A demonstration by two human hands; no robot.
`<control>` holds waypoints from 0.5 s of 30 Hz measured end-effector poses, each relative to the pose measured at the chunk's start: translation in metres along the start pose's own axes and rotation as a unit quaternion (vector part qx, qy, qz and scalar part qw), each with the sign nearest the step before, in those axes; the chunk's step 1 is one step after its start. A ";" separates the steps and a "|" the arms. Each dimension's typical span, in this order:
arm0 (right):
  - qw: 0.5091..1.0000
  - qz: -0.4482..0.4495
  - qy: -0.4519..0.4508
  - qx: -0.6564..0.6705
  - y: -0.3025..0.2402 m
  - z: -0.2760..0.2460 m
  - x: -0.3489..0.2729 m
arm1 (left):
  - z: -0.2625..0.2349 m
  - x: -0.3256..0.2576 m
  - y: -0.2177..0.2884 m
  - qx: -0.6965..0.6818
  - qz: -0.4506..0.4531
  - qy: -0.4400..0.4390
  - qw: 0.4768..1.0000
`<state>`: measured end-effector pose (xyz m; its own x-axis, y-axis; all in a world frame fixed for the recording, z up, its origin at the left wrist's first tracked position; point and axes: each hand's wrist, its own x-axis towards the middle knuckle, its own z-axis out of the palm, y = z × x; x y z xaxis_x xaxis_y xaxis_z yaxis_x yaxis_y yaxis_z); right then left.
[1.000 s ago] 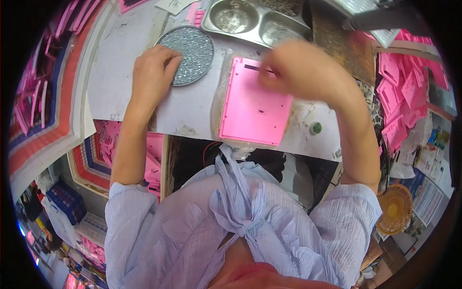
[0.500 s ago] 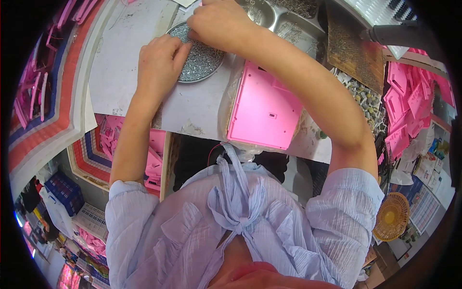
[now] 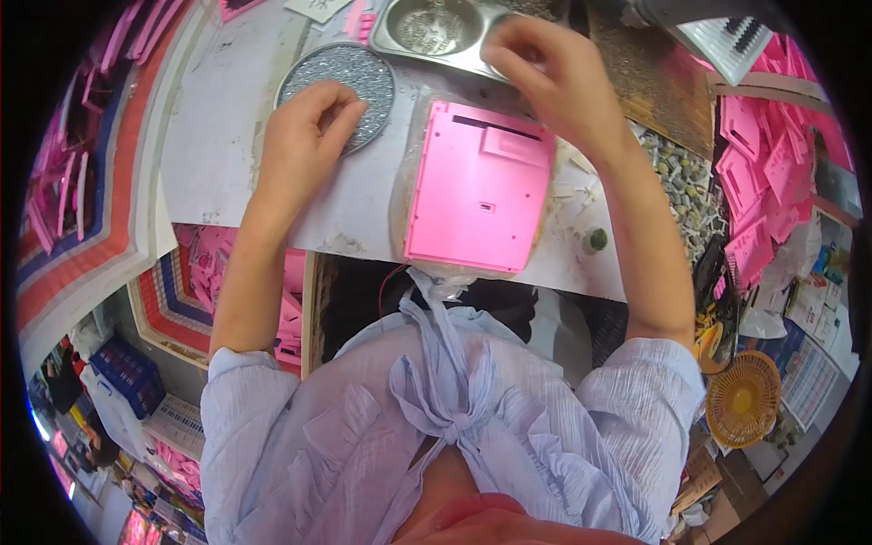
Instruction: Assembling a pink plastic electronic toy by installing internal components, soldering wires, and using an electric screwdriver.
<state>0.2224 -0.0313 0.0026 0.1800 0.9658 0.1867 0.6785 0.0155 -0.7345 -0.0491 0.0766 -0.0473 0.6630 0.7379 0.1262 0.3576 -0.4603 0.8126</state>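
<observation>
Since half a second ago your right hand [image 3: 545, 77] has been pulling back from the round tray of small silvery parts [image 3: 341, 91]; it is now hovering at about one o'clock from the pink plastic panel [image 3: 480, 186], over the rim of the steel bowl [image 3: 427, 27], with the fingers curled narrow as if pinching something; what, if anything, they are holding I cannot tell. Your left hand [image 3: 304, 145] is staying where it was, resting on the tray's lower edge at about ten o'clock from the panel, fingertips bent loosely onto the silvery parts, gripping nothing that shows; in my judgement it is steadying the tray. The panel is lying flat on the white worktop [image 3: 218, 136], directly ahead of you at twelve o'clock, touching neither hand; it is sitting squarely within reach of both, likely so that parts can be brought to it. Stacks of pink pieces [image 3: 772, 173] are lying at three o'clock, well apart; an orange fan [image 3: 743, 400] is standing at four o'clock.
</observation>
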 end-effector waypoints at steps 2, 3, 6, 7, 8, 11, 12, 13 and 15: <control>0.996 0.065 0.017 0.066 0.015 -0.014 -0.035 | 0.003 0.000 0.001 0.001 -0.007 -0.008 1.000; 0.990 0.106 0.022 0.093 0.019 -0.018 -0.052 | 0.003 0.000 0.002 0.004 -0.011 -0.011 1.000; 0.982 0.163 0.024 0.096 0.035 -0.015 -0.081 | 0.004 0.002 0.011 -0.041 -0.069 -0.074 0.994; 0.981 0.169 0.021 0.088 0.037 -0.014 -0.085 | 0.006 0.001 0.012 -0.064 -0.050 -0.088 0.993; 0.985 0.154 0.022 0.071 0.037 -0.014 -0.086 | 0.009 -0.001 0.012 -0.088 -0.030 -0.101 0.991; 0.986 0.156 -0.003 0.059 0.034 -0.014 -0.083 | 0.010 -0.001 0.020 -0.116 -0.030 -0.154 0.981; 0.979 0.188 -0.029 0.077 0.035 -0.017 -0.082 | 0.010 0.001 0.025 -0.119 -0.040 -0.174 0.977; 0.970 0.217 -0.056 0.097 0.035 -0.019 -0.080 | 0.009 0.002 0.030 -0.100 -0.031 -0.187 0.977; 0.980 0.175 -0.055 0.081 0.031 -0.027 -0.074 | 0.008 0.007 0.039 -0.061 -0.014 -0.212 0.975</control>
<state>0.2489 -0.1096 -0.0164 0.2981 0.9410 -0.1605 0.4658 -0.2901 -0.8360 -0.0253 0.0597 -0.0199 0.8753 0.4678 -0.1226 0.3158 -0.3608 0.8776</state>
